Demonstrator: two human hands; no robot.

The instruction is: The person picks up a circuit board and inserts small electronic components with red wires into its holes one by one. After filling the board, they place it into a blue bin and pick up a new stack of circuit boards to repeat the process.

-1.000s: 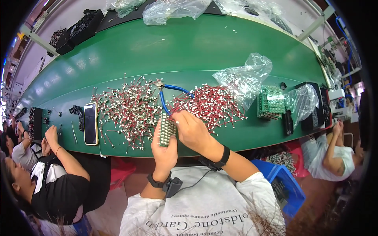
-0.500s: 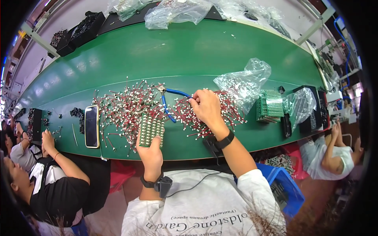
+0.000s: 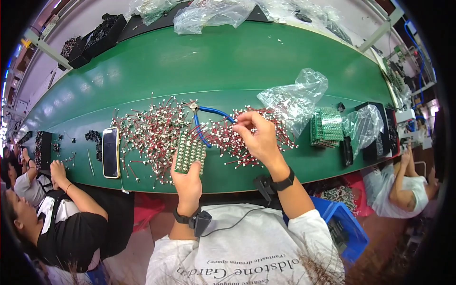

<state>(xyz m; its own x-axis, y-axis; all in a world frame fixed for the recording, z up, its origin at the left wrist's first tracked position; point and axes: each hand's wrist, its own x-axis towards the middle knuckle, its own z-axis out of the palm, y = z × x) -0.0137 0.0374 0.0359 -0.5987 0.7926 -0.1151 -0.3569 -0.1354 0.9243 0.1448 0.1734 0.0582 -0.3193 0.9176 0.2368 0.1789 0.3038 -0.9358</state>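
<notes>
My left hand [image 3: 187, 183] grips a green circuit board panel [image 3: 190, 154] with rows of small pale parts, thumb on its near edge. The panel is tilted over the right side of a heap of red wires with white connectors [image 3: 151, 135]. My right hand [image 3: 259, 137] hovers at a second heap of such wires [image 3: 228, 140], its thumb and forefinger drawn close together. Whatever is between those fingertips is too small to make out. Blue-handled pliers [image 3: 213, 110] lie spread between the two heaps, with their jaws pointing away from me.
A phone [image 3: 111, 153] lies left of the wires. To the right are a clear plastic bag [image 3: 297, 97], stacked green boards [image 3: 326, 127] and a black bin [image 3: 370, 137]. A blue crate [image 3: 349, 228] stands below the table edge. A co-worker [image 3: 71, 213] sits at the left.
My left hand has shifted a little to the right with the circuit board panel. The right hand has drawn slightly nearer and turned, showing more of its thumb.
</notes>
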